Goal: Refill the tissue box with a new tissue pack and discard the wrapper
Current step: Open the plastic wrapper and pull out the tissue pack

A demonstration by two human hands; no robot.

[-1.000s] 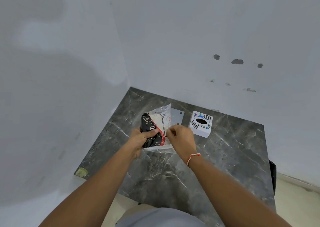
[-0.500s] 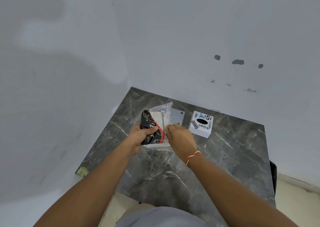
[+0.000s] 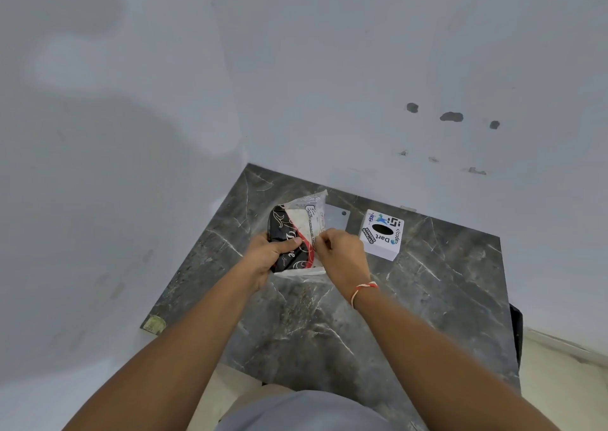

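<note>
A tissue pack in a black, red and clear plastic wrapper sits on the dark marble table near the far left corner. My left hand grips its left side, thumb across the black print. My right hand pinches the wrapper's right edge between thumb and fingertips. A white cube tissue box with a black oval opening on top and printed stickers stands to the right of my right hand, apart from it.
A flat grey plate with a small hole lies behind the pack. White walls close in the table at the back and left. The table's front edge is close to my body, with pale floor to the right.
The pack has been lifted and tilted slightly between my hands. My right hand's fingers have shifted along the wrapper's right edge. The tissue box has not moved.
</note>
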